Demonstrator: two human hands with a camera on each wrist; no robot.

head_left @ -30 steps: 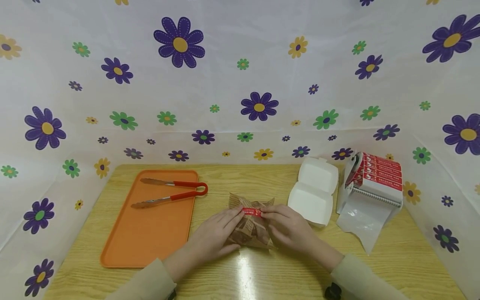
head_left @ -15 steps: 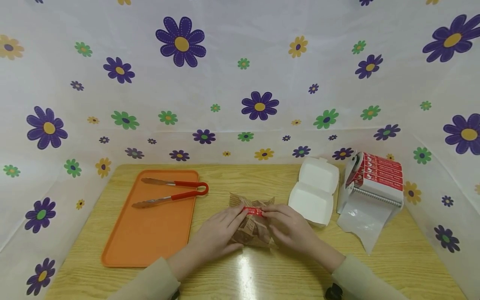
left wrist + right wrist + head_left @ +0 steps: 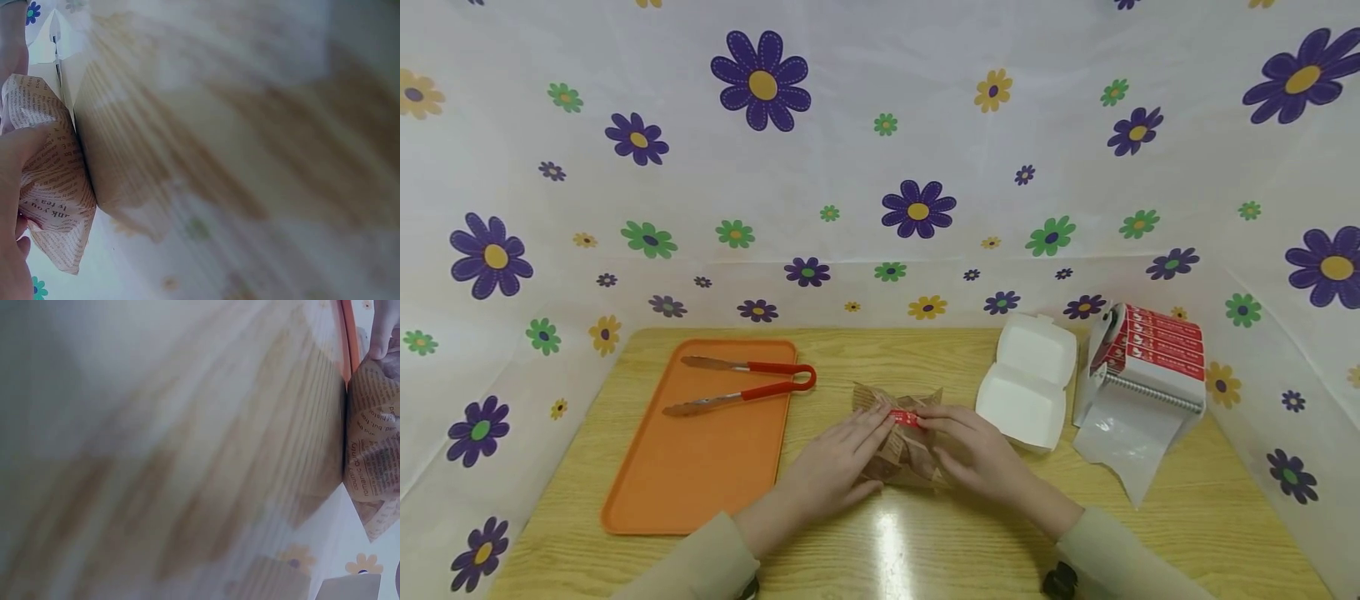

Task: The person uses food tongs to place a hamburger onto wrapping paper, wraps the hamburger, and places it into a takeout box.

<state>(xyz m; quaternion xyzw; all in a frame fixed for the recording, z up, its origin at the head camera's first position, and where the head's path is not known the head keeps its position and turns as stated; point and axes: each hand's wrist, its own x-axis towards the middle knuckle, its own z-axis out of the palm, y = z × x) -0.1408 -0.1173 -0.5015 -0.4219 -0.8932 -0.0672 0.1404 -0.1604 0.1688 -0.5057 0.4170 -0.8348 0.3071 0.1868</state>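
Observation:
A parcel wrapped in brown printed paper lies on the table in the head view, with a red-and-white sticker across its top. My left hand rests on the parcel's left side, fingers extended over the sticker's left end, thumb by the near edge. From the right, my right hand presses its fingertips on the sticker's other end. Part of the wrapping paper shows beside my left hand in the left wrist view. The right wrist view catches the paper at its right edge. The parcel's contents are hidden.
Red-handled tongs lie on an orange tray at the left. An open white takeaway box stands right of the parcel. Beyond it is a dispenser with a sticker roll. Flowered cloth surrounds the table.
The left fingers have shifted slightly right over the sticker, covering more of it. The parcel has moved a little away from the body. The right hand stays at the sticker's right end.

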